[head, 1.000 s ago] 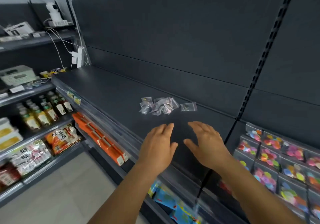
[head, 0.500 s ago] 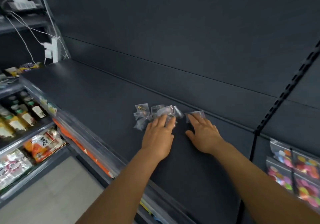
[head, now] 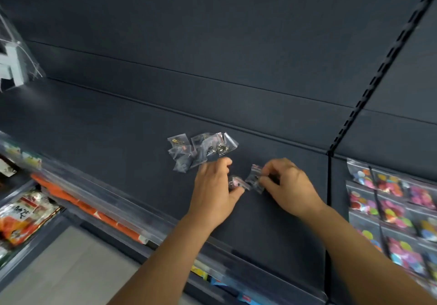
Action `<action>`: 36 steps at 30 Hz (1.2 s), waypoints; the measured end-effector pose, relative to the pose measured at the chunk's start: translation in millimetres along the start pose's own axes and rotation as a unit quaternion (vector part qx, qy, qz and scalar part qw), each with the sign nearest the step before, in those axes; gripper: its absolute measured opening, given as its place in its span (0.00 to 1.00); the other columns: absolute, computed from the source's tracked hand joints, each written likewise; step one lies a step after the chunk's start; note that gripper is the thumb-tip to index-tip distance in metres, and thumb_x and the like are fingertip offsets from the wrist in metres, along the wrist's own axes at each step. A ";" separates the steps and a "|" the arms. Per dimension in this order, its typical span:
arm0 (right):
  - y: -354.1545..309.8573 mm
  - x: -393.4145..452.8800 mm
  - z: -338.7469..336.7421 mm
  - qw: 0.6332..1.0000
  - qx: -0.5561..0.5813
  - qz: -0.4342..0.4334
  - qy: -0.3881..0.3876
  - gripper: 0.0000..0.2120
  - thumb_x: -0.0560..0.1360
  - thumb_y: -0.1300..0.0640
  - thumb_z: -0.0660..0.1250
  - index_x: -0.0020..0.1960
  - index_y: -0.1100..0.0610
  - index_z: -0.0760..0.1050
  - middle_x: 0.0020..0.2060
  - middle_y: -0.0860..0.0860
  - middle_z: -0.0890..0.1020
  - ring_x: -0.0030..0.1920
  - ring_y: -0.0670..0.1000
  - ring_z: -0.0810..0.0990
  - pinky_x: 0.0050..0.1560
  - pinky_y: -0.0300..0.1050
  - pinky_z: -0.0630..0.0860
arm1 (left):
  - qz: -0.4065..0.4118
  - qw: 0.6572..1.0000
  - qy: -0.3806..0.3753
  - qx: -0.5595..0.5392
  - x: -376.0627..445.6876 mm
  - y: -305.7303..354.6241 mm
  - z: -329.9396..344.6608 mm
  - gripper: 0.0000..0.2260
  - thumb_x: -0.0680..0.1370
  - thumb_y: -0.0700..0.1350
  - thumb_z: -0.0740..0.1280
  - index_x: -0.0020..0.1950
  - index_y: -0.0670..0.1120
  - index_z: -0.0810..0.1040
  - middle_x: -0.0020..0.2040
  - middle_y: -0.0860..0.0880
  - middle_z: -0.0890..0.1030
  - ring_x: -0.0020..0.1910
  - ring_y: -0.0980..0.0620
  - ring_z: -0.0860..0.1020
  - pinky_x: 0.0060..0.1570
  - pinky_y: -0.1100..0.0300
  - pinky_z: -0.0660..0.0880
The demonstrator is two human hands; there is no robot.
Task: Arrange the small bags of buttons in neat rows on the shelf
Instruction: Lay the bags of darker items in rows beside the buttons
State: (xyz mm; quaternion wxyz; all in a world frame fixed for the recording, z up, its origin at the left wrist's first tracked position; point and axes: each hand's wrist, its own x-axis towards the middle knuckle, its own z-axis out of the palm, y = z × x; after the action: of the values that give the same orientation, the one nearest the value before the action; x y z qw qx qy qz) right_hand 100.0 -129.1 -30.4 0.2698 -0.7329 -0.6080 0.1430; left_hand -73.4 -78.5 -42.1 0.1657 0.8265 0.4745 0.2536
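Note:
A loose heap of several small clear bags of buttons [head: 201, 150] lies on the dark shelf [head: 113, 125], close to the back panel. Just in front of the heap, my left hand [head: 215, 191] pinches one small bag [head: 237, 183] between thumb and fingers. To its right, my right hand [head: 289, 186] pinches another small bag [head: 254, 178] with curled fingers. The two held bags nearly touch each other, low over the shelf surface.
Packets of coloured discs [head: 392, 210] fill the neighbouring shelf bay on the right, past a slotted upright [head: 378, 68]. Lower shelves at left hold snack packs [head: 23, 215] and orange boxes [head: 94, 212]. A clear price rail [head: 118, 198] runs along the shelf's front edge.
Both hands reached forward to the heap, then drew back toward me, each with one small bag pinched. The camera has moved closer to the shelf.

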 end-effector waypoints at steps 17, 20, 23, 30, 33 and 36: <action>-49.8 -3.6 -1.8 0.947 0.299 0.092 0.076 0.09 0.76 0.54 0.67 0.38 0.52 0.81 0.33 0.53 0.83 0.29 0.43 0.76 0.34 0.38 0.73 | -0.095 0.932 -0.088 -0.339 15.4 11.1 -22.5 0.06 0.76 0.43 0.68 0.51 0.44 0.78 0.39 0.51 0.83 0.34 0.59 0.80 0.39 0.65 0.77; -46.5 0.6 -1.3 0.950 0.271 0.126 0.090 0.12 0.76 0.54 0.66 0.37 0.58 0.80 0.33 0.59 0.81 0.21 0.41 0.66 0.24 0.33 0.65 | -0.105 0.921 -0.139 -0.347 15.3 10.6 -24.1 0.08 0.76 0.42 0.68 0.54 0.42 0.79 0.37 0.52 0.82 0.32 0.59 0.79 0.36 0.69 0.75; -44.7 1.9 2.8 0.951 0.269 0.127 0.084 0.12 0.76 0.54 0.66 0.37 0.59 0.79 0.31 0.56 0.79 0.20 0.41 0.65 0.23 0.33 0.64 | -0.110 0.928 -0.144 -0.325 16.6 7.0 -24.7 0.06 0.75 0.46 0.70 0.50 0.48 0.81 0.39 0.52 0.83 0.37 0.57 0.80 0.44 0.62 0.78; -22.6 13.3 8.4 0.984 0.050 0.162 0.053 0.18 0.77 0.51 0.63 0.66 0.52 0.72 0.60 0.50 0.78 0.64 0.53 0.71 0.59 0.43 0.69 | -0.150 0.931 -0.087 -0.320 20.9 0.2 -22.4 0.01 0.74 0.42 0.69 0.42 0.45 0.79 0.34 0.51 0.81 0.34 0.55 0.77 0.46 0.51 0.79; -19.7 15.6 10.4 0.984 -0.027 0.174 -0.025 0.28 0.75 0.52 0.66 0.72 0.53 0.63 0.65 0.52 0.73 0.67 0.56 0.65 0.65 0.47 0.66 | -0.164 0.928 -0.077 -0.327 19.6 -5.7 -21.2 0.03 0.74 0.41 0.68 0.47 0.44 0.79 0.35 0.51 0.80 0.34 0.54 0.77 0.45 0.51 0.78; -24.2 18.5 10.1 0.977 0.023 0.205 -0.051 0.18 0.73 0.56 0.68 0.62 0.54 0.74 0.51 0.51 0.79 0.54 0.52 0.76 0.51 0.44 0.75 | -0.161 0.924 -0.067 -0.341 17.9 -5.8 -23.3 0.02 0.76 0.43 0.68 0.44 0.49 0.79 0.37 0.51 0.80 0.34 0.54 0.79 0.45 0.53 0.78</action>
State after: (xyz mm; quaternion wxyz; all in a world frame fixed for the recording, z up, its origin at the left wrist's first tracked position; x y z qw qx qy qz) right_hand 78.9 -106.2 -22.6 0.2202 -0.8274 -0.4541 0.2464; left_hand -83.3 -59.3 -21.4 0.5072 0.6474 0.4742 0.3143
